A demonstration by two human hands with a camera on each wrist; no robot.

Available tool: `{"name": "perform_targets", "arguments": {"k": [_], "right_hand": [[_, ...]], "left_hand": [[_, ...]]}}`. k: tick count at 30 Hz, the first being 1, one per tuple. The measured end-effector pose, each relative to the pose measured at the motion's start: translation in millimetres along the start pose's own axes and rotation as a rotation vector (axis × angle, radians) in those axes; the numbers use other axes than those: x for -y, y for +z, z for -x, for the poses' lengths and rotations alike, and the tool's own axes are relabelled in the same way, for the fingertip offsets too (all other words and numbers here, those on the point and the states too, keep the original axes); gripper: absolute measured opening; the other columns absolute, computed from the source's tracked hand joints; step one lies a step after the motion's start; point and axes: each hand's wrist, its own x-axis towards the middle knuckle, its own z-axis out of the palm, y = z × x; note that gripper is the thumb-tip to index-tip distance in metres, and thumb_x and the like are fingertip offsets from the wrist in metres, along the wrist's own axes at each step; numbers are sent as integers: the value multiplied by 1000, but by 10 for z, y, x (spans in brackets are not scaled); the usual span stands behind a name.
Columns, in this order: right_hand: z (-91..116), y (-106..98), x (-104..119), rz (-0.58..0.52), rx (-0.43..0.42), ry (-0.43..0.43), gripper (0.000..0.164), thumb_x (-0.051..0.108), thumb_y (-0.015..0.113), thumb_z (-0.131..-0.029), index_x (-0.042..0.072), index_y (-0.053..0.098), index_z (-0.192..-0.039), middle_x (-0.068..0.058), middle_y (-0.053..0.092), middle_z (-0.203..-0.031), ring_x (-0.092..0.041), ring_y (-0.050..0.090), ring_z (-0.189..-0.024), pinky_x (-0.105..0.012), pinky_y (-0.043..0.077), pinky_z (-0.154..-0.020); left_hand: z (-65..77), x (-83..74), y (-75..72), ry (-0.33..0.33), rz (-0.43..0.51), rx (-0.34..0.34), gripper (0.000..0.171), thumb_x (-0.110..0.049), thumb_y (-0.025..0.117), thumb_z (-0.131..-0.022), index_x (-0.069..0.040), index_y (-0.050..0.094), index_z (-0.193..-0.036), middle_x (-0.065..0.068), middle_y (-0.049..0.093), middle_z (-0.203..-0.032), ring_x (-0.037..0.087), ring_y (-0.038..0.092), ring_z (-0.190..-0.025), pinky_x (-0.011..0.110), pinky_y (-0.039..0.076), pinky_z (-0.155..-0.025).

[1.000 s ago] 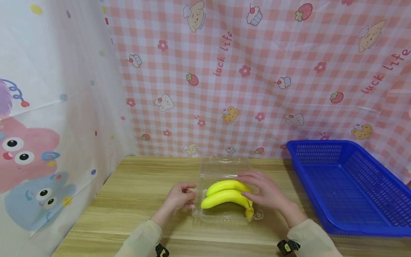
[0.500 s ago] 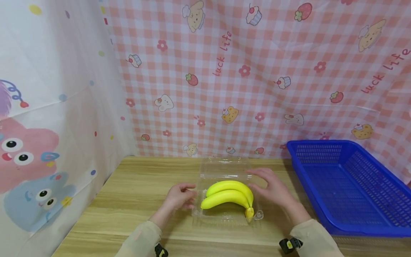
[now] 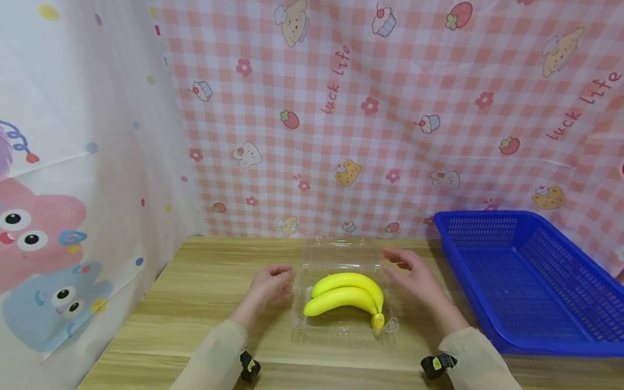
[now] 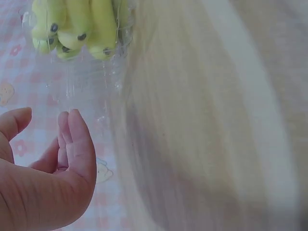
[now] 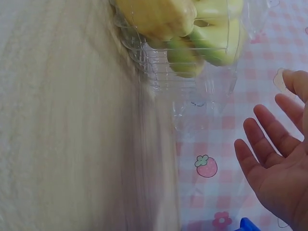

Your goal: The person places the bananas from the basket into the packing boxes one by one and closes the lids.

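Left hand [image 3: 270, 284]: fingers [image 4: 82, 149] slightly bent, close together, thumb apart, pinching nothing; just beside the box [image 3: 341, 329].
Right hand [image 3: 414, 276]: fingers [image 5: 275, 128] spread, pinching nothing; beside the box's right edge, contact unclear.
Bananas [image 3: 343, 297]: inside the box, between the hands, stem [image 3: 377, 322] at the near right corner.
Lid [image 3: 341, 252]: folded back.
Handling: thin-looking plastic probably wants light, even pressure from both sides, the stem kept off the rim.
Basket [image 3: 517, 292]: on the desk [image 3: 195, 303], right of the hands.
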Motion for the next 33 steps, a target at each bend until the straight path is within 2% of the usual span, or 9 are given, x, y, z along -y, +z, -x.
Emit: {"name": "perform_targets", "arguments": {"k": [3,7,13,19,25,33], "right_hand": [[-18,8,-31,-42,-3,49,38,5,69,-92,-8,59,-127,-24,64,-120,-39,59,-108,-57,50,-95],[-43,11,-43,-81,-13,114,38,4,67,-94,-9,58,-129,-26,63,-119,-40,60,-108,-55,51,-94],[-85,-10,-50,-88,-37,210,39,10,64,-97,-7,56,-132,-26,63,-119,-40,61,-108,-51,52,-95],[-123,-18,-79,-103,-33,310,44,17,61,-100,-6,52,-137,-28,61,-124,-40,58,-113,-46,50,-97],[-167,19,-137,-236,-16,409,49,15,58,-101,-8,44,-142,-31,54,-130,-39,54,-116,-35,56,-90],[-221,66,-202,-349,9,480,53,13,55,-102,-11,37,-146,-35,49,-132,-41,55,-117,-36,56,-92]], "left_hand": [[-55,-20,7,-3,-2,-4,41,-13,65,-95,9,58,-128,16,64,-109,18,60,-79,35,61,-71],[-148,-42,19,11,8,-15,40,-12,65,-94,10,58,-127,17,64,-109,20,62,-80,36,61,-70],[-280,-76,16,6,53,-17,40,-10,66,-94,11,56,-125,17,63,-109,22,63,-83,35,61,-73],[-387,-89,2,-19,67,-9,44,-12,69,-93,10,55,-128,20,60,-119,25,62,-91,37,60,-81],[-447,-106,-12,-48,59,-4,50,-14,68,-93,8,51,-134,23,57,-128,31,61,-106,40,58,-87],[-508,-97,-10,-67,66,28,57,-16,69,-94,8,45,-140,24,53,-134,35,58,-115,40,57,-90]]}}
